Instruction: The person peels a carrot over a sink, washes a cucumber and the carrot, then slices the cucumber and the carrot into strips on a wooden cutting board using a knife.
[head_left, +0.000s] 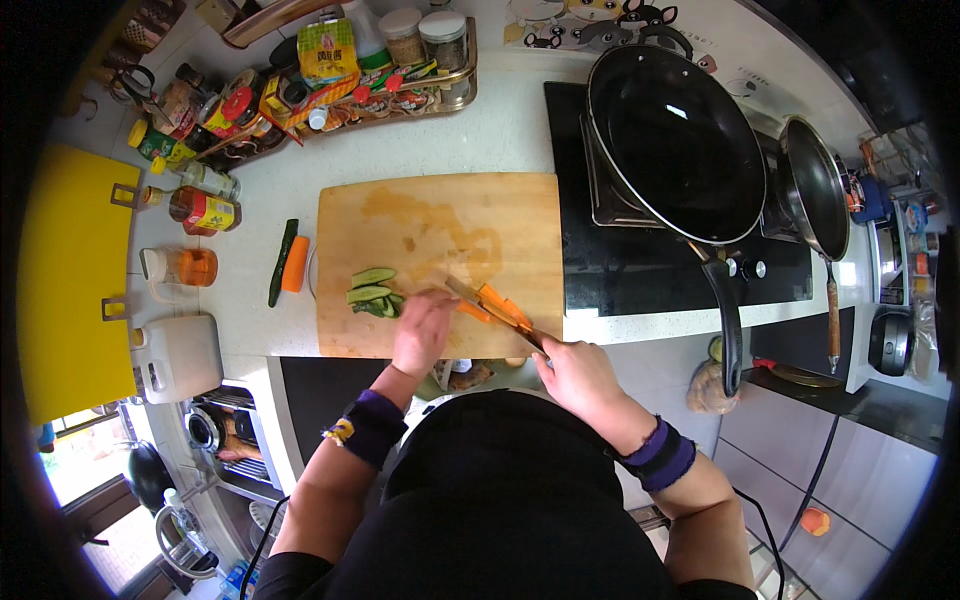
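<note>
My right hand (581, 375) grips the handle of a kitchen knife (487, 304) at the front right of the wooden cutting board (442, 217). The blade points up and to the left, among cut carrot pieces (516, 311). My left hand (424, 330), slightly blurred, has its fingers bent down by the blade and a carrot piece (472, 309); whether they pinch it is hidden. Sliced cucumber (373, 289) is piled on the board left of that hand. Beyond the board's left edge, a length of cucumber (283, 262) and a carrot chunk (296, 264) lie side by side on the counter.
A large black wok (675, 142) and a smaller pan (814, 187) sit on the black gas hob (622, 277) at right, their handles reaching towards me. Bottles and jars crowd a rack (442, 105) at the back. A white jug (184, 356) stands at left.
</note>
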